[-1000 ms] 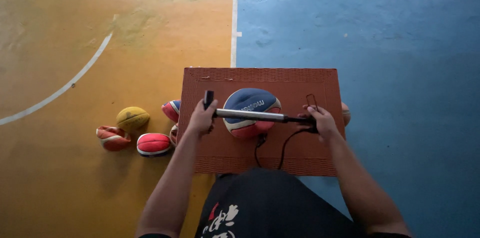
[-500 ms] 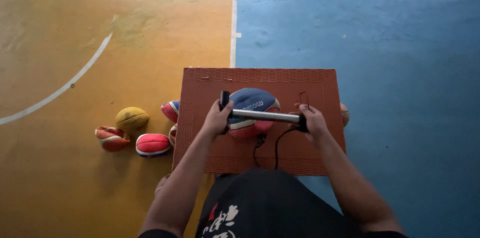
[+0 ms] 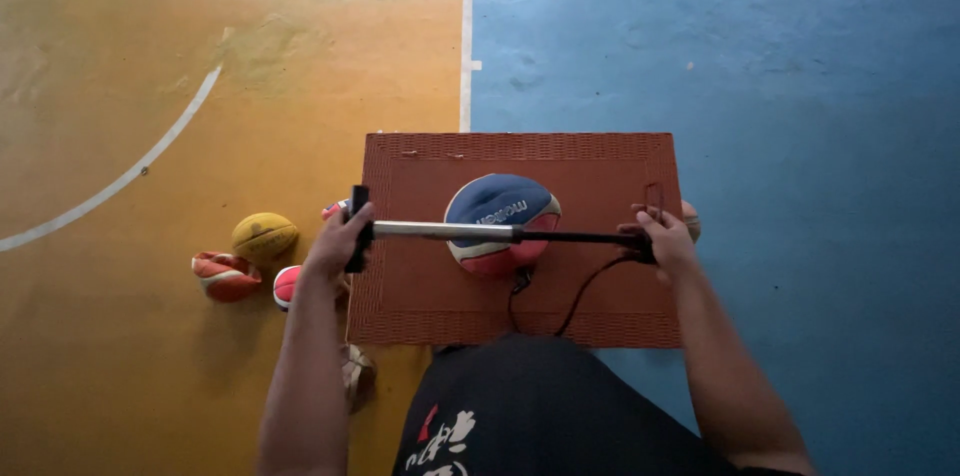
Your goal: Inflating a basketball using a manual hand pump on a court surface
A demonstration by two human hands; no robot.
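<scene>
A blue and red ball (image 3: 497, 204), partly flat, lies in the middle of a reddish-brown mat (image 3: 590, 171). I hold a hand pump (image 3: 445, 231) level just above it. My left hand (image 3: 335, 248) grips the pump's black end piece at the mat's left edge. My right hand (image 3: 665, 241) grips the other end near the mat's right edge. The silver barrel sits on the left and a thin black rod runs out of it to my right hand. A black hose (image 3: 585, 291) loops from the right end down to the ball.
Left of the mat lie a yellow ball (image 3: 264, 235) and two flattened red and white balls (image 3: 225, 276) (image 3: 288, 286); another limp ball (image 3: 357, 376) is under my left forearm. The floor is yellow on the left and blue on the right, split by a white line (image 3: 466, 36).
My left hand first moved right, pushing the pump shorter, then pulled back left past the mat's edge, so the pump is now drawn out long. The ball has stayed put.
</scene>
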